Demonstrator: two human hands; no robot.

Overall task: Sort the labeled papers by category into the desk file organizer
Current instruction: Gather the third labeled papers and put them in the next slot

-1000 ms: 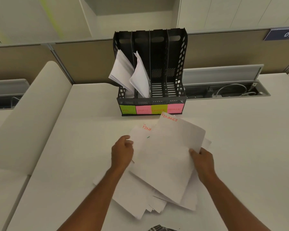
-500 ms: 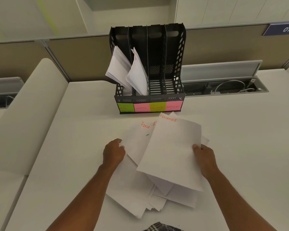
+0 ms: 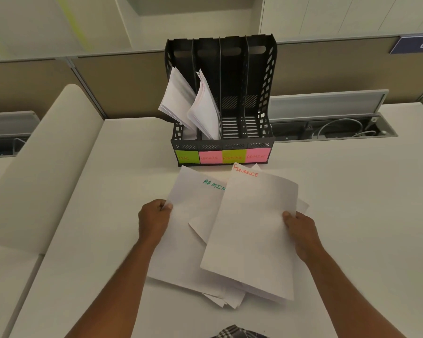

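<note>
- Our right hand (image 3: 300, 231) pinches the right edge of the FINANCE sheet (image 3: 252, 230), thumb on top, lifting it over the pile (image 3: 188, 267) on the tabletop (image 3: 352, 215).
- Our left hand (image 3: 154, 219) pinches the left edge of the ADMIN sheet (image 3: 193, 198), fingers curled round it.
- The organizer (image 3: 221, 103) stands just beyond; papers lean in its HR and SPORTS slots, while the FINANCE slot (image 3: 233, 123) and ADMIN slot look empty.
- With a one-edge pinch, we judge the sheet may droop and catch a divider.
- The slots are narrow and adjacent, so it could slip into the wrong one.
- A second sheet might cling underneath.
</note>
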